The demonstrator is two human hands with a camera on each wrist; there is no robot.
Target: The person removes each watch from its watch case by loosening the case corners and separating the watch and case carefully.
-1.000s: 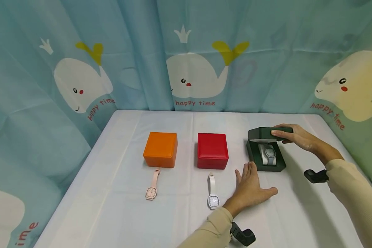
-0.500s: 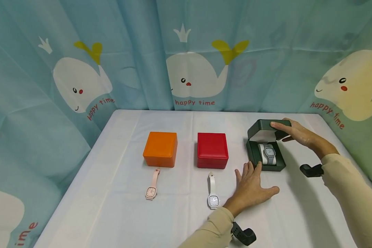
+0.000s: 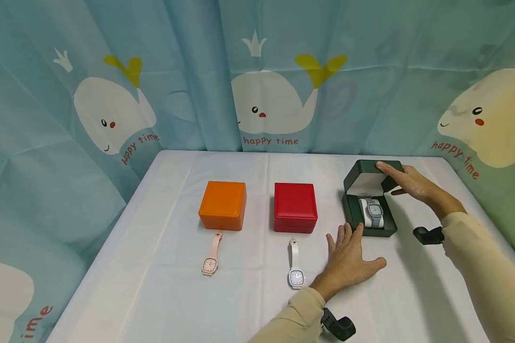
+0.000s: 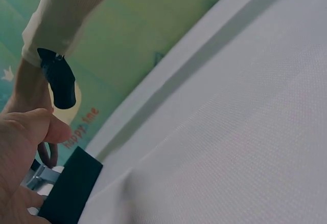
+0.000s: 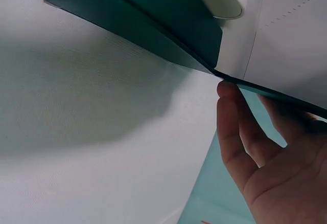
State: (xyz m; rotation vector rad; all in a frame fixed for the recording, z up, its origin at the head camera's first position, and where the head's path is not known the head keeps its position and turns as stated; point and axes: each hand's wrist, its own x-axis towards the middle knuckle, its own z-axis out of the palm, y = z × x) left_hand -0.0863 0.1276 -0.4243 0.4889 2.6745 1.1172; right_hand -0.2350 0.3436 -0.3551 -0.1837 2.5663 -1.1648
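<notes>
A dark green watch box stands at the right of the table, its hinged lid raised. A grey watch sits inside on a white cushion. My right hand holds the lid at its right side, thumb on the top; the right wrist view shows fingers against the lid's outside. Spread wide, my left hand touches the box's front left corner with its fingertips. A white watch lies just left of that hand.
A closed red box stands left of the green one, and a closed orange box farther left. In front of the orange box lies a pink watch. A whale-print curtain surrounds the white-covered table.
The green lid has swung up and back with my right hand, showing its pale lining. My left hand stays nearly still at the box's front.
</notes>
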